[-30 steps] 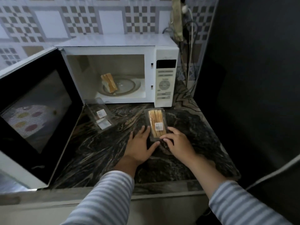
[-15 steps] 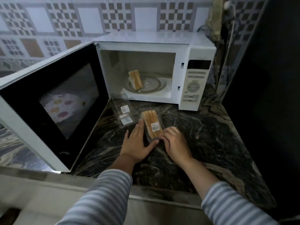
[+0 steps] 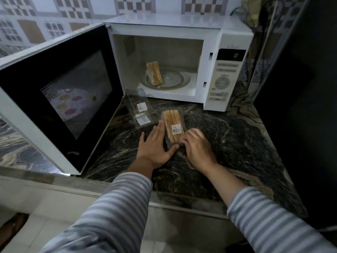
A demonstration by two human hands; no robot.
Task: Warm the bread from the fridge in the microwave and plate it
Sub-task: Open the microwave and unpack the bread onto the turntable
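A clear plastic pack of sliced bread (image 3: 172,123) with a barcode label lies on the dark marble counter (image 3: 228,139) in front of the white microwave (image 3: 228,42). My left hand (image 3: 156,143) lies flat with straight fingers against the pack's left side, its thumb under the near end. My right hand (image 3: 196,143) has curled fingers pinching the pack's near right corner. Inside the microwave, a few bread slices (image 3: 154,73) stand on the glass turntable (image 3: 175,79).
The microwave door (image 3: 60,88) hangs wide open to the left over the counter. An empty clear plastic pack (image 3: 141,108) with labels lies by the door hinge. A dark tall surface (image 3: 300,88) bounds the counter on the right. A checked tile wall runs behind.
The view has shifted left and nearer. Both hands stay at the bread pack; my right fingers have curled more tightly at its near right corner.
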